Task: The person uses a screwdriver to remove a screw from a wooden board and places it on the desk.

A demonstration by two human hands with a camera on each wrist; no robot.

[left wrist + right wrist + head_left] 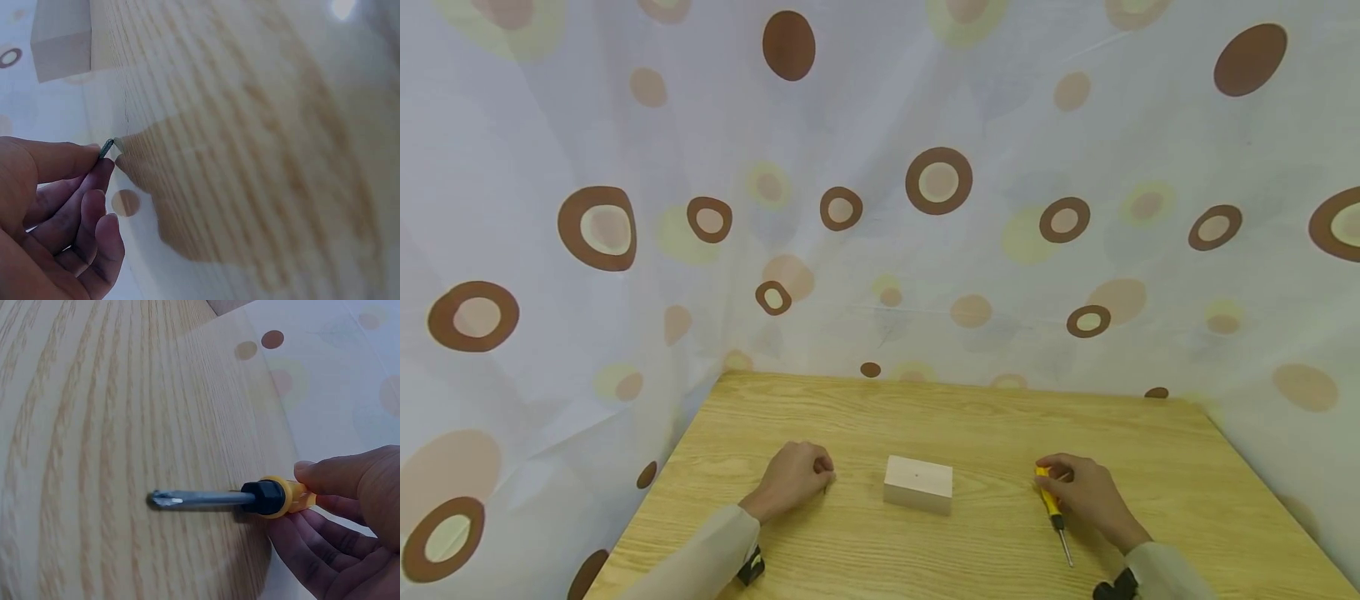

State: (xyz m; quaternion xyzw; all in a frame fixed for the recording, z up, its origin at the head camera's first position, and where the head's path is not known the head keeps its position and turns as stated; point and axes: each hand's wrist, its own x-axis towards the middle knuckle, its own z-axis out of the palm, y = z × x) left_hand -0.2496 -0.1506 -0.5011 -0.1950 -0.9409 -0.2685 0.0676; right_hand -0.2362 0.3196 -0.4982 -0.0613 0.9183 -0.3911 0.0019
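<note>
A screw (107, 148) is pinched between the thumb and fingertips of my left hand (796, 477), low over the wooden table. My right hand (1081, 490) grips a screwdriver (1052, 506) by its yellow handle, with the metal shaft pointing back toward me. In the right wrist view the screwdriver's cross-shaped tip (165, 499) shows at or just above the table surface. Between the hands lies a pale wooden block (917, 484), touched by neither, with a small dark hole or mark in its top face.
The light wood-grain table (970, 417) carries these things. Behind it and along both sides hangs a white sheet (880, 250) with brown and yellow circles. A black band (751, 567) is on the left wrist, another dark one (1116, 587) on the right.
</note>
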